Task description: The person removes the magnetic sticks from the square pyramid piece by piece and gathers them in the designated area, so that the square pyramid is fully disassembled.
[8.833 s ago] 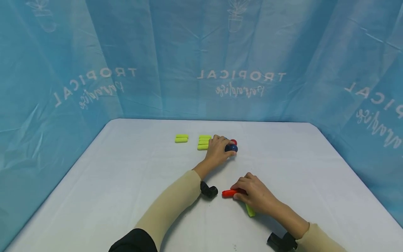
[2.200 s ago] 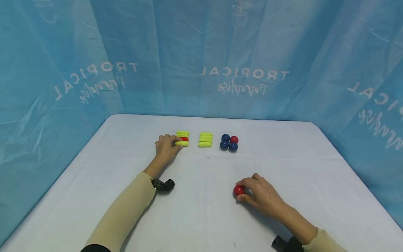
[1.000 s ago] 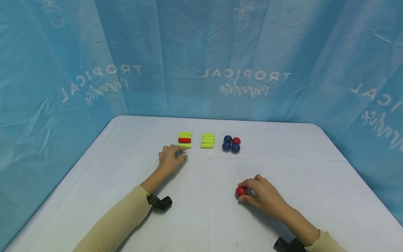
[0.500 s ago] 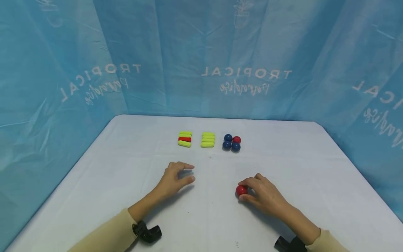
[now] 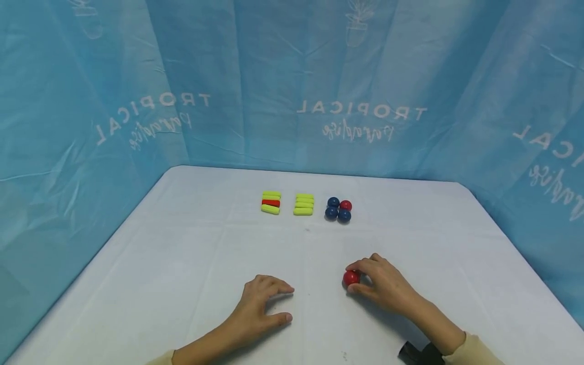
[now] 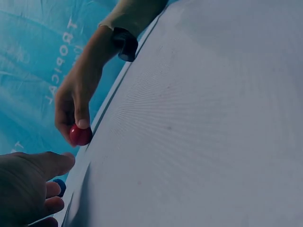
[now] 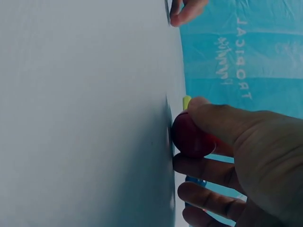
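Observation:
My right hand (image 5: 385,286) pinches a glossy red ball (image 5: 351,278) between thumb and fingers, low over the white table. In the right wrist view the ball (image 7: 191,135) sits against the thumb, fingers below it. My left hand (image 5: 260,312) is to the left of it, holding nothing, with thumb and fingers spread apart. Farther back lies a group of yellow-green sticks (image 5: 270,209) with one red stick (image 5: 271,203) among them. Beside it is a row of several yellow-green sticks (image 5: 303,205). To their right, three blue balls (image 5: 344,216) and one red ball (image 5: 345,205) stand clustered.
A white cloth covers the table (image 5: 182,243). Blue curtains (image 5: 283,91) with mirrored lettering hang behind and at both sides. A black wrist camera (image 5: 422,354) is strapped to the right wrist.
My left hand has left the stick group, where the red stick now lies, and come back toward the front. My right hand, earlier at red and yellow-green sticks, now holds the red ball.

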`<state>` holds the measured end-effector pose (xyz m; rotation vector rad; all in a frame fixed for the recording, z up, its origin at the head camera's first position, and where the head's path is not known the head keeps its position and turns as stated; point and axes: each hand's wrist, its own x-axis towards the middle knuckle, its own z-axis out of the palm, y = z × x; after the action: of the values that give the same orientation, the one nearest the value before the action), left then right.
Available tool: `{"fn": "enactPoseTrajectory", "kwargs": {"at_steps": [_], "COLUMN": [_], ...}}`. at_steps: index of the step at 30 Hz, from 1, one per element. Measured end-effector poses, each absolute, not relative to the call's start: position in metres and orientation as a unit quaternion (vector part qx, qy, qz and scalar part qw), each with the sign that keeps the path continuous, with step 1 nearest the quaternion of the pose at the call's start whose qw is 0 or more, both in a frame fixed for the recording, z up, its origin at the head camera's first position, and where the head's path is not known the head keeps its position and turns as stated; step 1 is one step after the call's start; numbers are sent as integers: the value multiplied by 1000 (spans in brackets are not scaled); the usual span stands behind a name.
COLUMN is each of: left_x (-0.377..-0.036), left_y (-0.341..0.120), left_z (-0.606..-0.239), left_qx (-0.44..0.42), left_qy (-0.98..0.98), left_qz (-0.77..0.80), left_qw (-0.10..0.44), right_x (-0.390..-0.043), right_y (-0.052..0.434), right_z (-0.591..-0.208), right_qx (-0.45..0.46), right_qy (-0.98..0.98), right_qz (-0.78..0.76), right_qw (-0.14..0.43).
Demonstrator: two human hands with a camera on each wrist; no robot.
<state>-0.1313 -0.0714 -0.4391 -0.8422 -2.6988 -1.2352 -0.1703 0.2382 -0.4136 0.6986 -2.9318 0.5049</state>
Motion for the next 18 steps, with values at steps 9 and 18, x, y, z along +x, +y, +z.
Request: {"fn": "enactPoseTrajectory", "kwargs": {"at_steps": [9,18], "left_x": [-129,-129], "left_y": [-70,-68], "left_z": [-441,-443], "left_qx": [-285,-295], "left_qy": [-892,-899], "left_qz": [-350,-319], "left_qw": [35,62], "right_x": [-197,-264], "right_y": [246,273], "right_z": [-402,-408], "right_qx": [180,69], "right_qy": [-959,-948], "right_qz": [215,311], "right_qw": [38,20]}}
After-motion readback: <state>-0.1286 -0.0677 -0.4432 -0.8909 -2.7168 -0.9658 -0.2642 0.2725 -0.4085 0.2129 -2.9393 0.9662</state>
